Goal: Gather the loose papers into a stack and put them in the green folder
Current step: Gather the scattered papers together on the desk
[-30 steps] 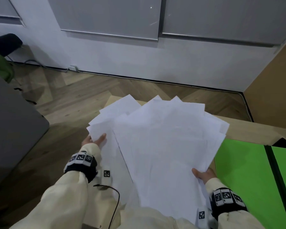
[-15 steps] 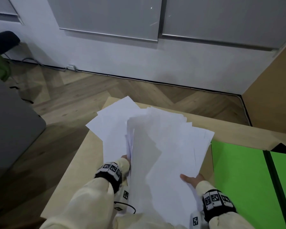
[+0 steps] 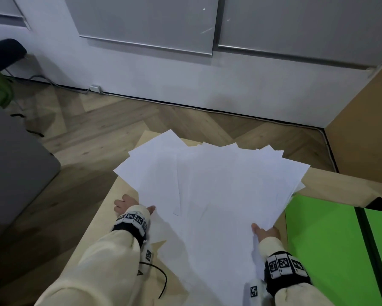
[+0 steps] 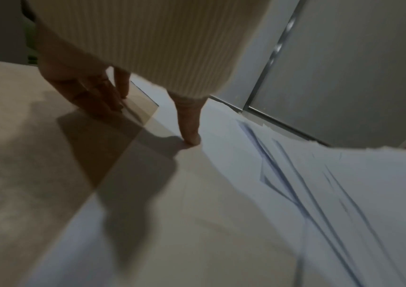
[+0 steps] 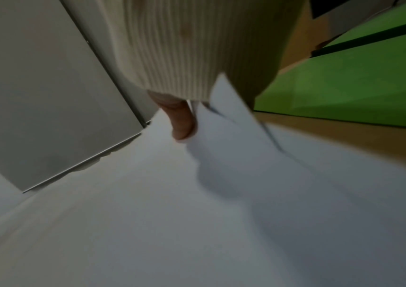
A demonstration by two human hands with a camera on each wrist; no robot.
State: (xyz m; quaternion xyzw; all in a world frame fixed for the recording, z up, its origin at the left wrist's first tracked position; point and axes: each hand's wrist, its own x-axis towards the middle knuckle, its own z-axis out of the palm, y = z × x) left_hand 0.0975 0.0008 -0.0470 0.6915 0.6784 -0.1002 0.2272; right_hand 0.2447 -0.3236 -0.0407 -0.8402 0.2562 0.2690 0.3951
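Head view: a fanned sheaf of white papers fills the centre of the frame, its far corners splayed toward the upper middle and overlapping so that the sheets cannot be counted exactly. The sheaf lies over a pale wooden table, its right edge just reaching the green folder, which lies open at the lower right, two green panels split by a dark spine.

Two hands work the paper's near edges. At lower centre-right, the right hand grips the sheaf, thumb on top and fingers hidden beneath; the right wrist view shows that thumb pressed onto the top sheet, with paper edges tucked under the cream cuff. At centre-left, the left hand sits at the sheaf's left edge: the left wrist view shows its thumb extended with the tip down on a sheet, while its fingers reach straight to the tabletop beside a paper corner, holding nothing.

Both arms wear cream ribbed sleeves and one dark wristband each, set with black-and-white markers. One black cable loops across the table at the bottom left. Beyond the table, wooden herringbone floor meets a white wall in the upper half of the frame.
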